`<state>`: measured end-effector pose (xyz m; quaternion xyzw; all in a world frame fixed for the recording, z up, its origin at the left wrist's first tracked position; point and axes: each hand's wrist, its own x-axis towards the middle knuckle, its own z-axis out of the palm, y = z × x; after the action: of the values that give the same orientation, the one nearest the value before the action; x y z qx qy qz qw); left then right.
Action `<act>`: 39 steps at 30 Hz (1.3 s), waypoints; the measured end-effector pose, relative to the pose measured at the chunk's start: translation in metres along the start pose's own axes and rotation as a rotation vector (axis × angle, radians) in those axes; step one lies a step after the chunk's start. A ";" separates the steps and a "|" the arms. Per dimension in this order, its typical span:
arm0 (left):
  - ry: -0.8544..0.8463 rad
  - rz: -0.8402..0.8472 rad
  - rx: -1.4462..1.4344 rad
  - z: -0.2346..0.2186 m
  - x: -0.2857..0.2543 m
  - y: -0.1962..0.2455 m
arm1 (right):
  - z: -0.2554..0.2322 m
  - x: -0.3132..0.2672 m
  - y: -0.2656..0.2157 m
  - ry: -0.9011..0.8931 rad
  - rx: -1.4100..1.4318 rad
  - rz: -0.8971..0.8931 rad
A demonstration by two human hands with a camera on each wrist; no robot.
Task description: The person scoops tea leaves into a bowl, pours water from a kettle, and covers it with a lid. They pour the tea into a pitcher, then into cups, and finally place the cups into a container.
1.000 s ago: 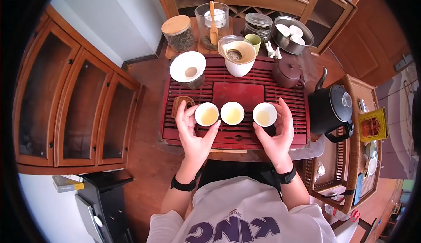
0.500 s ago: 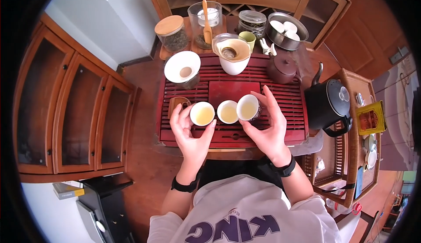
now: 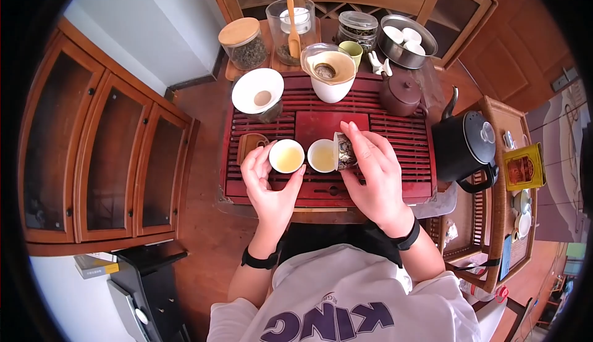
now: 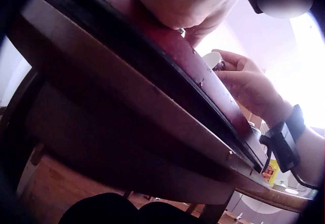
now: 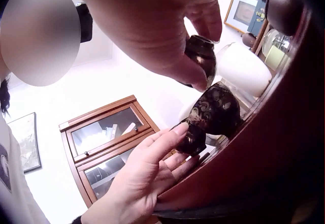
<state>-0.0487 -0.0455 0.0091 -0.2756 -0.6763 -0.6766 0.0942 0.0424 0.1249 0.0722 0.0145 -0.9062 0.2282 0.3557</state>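
Observation:
Three small cups, white inside and dark-patterned outside, are grouped at the front of a red slatted tea tray. Pale yellow liquid shows in the left cup, which my left hand grips between thumb and fingers. Beside it, the middle cup holds similar liquid. My right hand pinches a third cup, tipped on its side with its mouth over the middle cup's right rim. From the right wrist, this tipped cup appears above the middle cup; its inside is hidden there.
Behind the cups stand a white funnel-shaped strainer, a white pitcher with a strainer and a brown teapot. A black kettle is at the right. Tea jars and a metal bowl of cups line the back.
My right hand has brought its cup leftward from the tray's right part to the middle cup and tipped it steeply left. My left hand keeps its grip on the left cup, almost unmoved.

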 end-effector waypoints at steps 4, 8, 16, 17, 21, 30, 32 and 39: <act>-0.006 -0.001 0.011 0.000 0.000 0.000 | 0.002 0.003 0.001 0.030 -0.080 -0.079; -0.010 -0.002 -0.001 0.001 0.001 0.002 | -0.009 0.006 -0.004 -0.016 -0.189 -0.128; 0.036 0.015 0.004 0.001 -0.001 -0.001 | 0.004 -0.047 0.004 0.326 0.446 0.482; 0.025 0.000 -0.002 0.000 -0.001 -0.001 | 0.002 -0.054 0.008 0.300 0.384 0.512; -0.013 0.079 0.071 0.002 0.001 0.007 | 0.003 -0.065 0.021 0.309 0.252 0.496; -0.114 0.175 0.279 0.004 0.011 0.029 | 0.003 -0.052 0.023 0.220 0.064 0.480; -0.114 0.244 0.354 0.005 0.016 0.034 | 0.002 -0.052 0.022 0.225 0.075 0.487; -0.223 0.360 0.523 0.005 0.025 0.041 | 0.001 -0.054 0.023 0.229 0.104 0.476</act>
<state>-0.0476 -0.0371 0.0566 -0.4294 -0.7735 -0.4185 0.2051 0.0776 0.1383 0.0272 -0.2067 -0.8249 0.3519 0.3910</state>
